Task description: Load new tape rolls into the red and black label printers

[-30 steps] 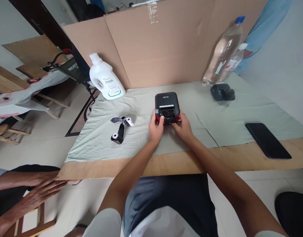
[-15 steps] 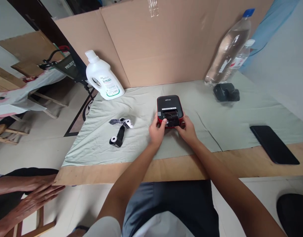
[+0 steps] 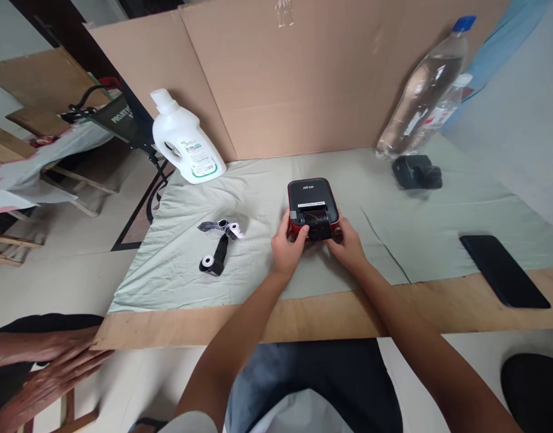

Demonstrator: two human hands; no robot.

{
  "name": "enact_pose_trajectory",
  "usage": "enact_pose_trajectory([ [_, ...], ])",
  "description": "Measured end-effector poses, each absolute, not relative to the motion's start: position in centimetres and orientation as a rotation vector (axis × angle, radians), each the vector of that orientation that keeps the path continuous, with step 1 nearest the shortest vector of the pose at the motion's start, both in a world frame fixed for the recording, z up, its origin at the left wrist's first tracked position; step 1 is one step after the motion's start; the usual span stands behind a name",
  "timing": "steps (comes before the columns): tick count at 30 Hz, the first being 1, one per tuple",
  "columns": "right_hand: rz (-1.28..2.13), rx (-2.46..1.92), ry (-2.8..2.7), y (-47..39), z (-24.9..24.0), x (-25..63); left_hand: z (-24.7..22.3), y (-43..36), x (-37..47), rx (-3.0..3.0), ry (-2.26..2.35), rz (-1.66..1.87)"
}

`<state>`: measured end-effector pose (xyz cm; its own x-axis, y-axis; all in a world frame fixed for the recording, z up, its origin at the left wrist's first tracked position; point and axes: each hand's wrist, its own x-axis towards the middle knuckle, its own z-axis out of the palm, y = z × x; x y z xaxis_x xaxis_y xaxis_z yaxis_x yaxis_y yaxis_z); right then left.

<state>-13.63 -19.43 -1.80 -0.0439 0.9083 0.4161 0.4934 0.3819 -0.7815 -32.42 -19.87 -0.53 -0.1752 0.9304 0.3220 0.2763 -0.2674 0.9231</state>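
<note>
A small black printer [image 3: 310,192] with red sides lies on the cloth in front of me, a dark slot and a black glossy piece at its near end. My left hand [image 3: 289,248] grips its near left corner, the thumb against the front of the black piece. On the near right corner, my right hand [image 3: 348,245] is closed, with some fingers hidden behind the printer's side. To the left lies a black ribbon [image 3: 220,250] with white-cored rolls [image 3: 207,262] at its ends and a crumpled dark strip beside it.
A white detergent jug [image 3: 190,141] stands at the back left, before a cardboard panel [image 3: 303,78]. Back right are a large water bottle [image 3: 427,90], a smaller bottle and a black device [image 3: 416,172]. A black phone [image 3: 504,270] lies right. Another person's hands [image 3: 64,367] rest at the left corner.
The view has shifted slightly. Both hands keep their hold on the printer, and the other things stay where they were on the table.
</note>
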Motion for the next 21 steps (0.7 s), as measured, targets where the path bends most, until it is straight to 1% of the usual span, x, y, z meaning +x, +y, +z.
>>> enact_pose_trajectory([
  [6, 0.562, -1.264, -1.674, -19.6, -1.9, -13.7, -0.3, -19.7, -33.5, 1.520, 1.344, 1.492],
  [11, 0.502, -1.277, -1.678, -19.4, -1.7, -13.7, 0.3, -19.6, -34.2, 1.558, 1.344, 1.466],
  [21, 0.504, -1.446, -1.713, -20.0, 0.5, -13.5, 0.3, -18.9, -34.2, 1.696, 1.350, 1.451],
])
